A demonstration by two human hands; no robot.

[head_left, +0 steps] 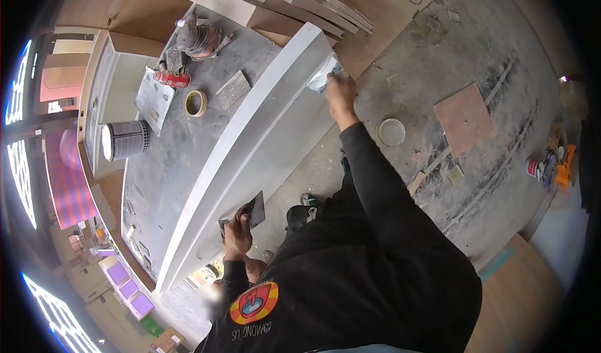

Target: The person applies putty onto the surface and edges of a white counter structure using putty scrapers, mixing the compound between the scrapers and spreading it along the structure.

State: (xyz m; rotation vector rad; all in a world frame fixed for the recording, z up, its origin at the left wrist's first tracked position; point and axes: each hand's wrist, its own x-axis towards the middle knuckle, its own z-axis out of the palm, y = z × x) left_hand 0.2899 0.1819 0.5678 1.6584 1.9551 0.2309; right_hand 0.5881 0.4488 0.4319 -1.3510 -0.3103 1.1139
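A long white board point(250, 134) with a raised edge runs diagonally in front of me. My left hand point(237, 235) is closed around a flat dark scraper blade point(256, 209) over the board's near end. Toward the far end, my right hand point(342, 97) is closed with its arm stretched out. Against the board's surface by those fingers is a shiny, flat scraper point(322, 75), partly hidden by glare and the hand.
Left of the board, a dusty tabletop holds a tape roll point(196, 103), a red can point(173, 79), a sanding block point(233, 90) and a labelled tin point(126, 140). Stacked boards point(275, 5) lie beyond. On the floor are a round lid point(391, 132) and a square panel point(464, 119).
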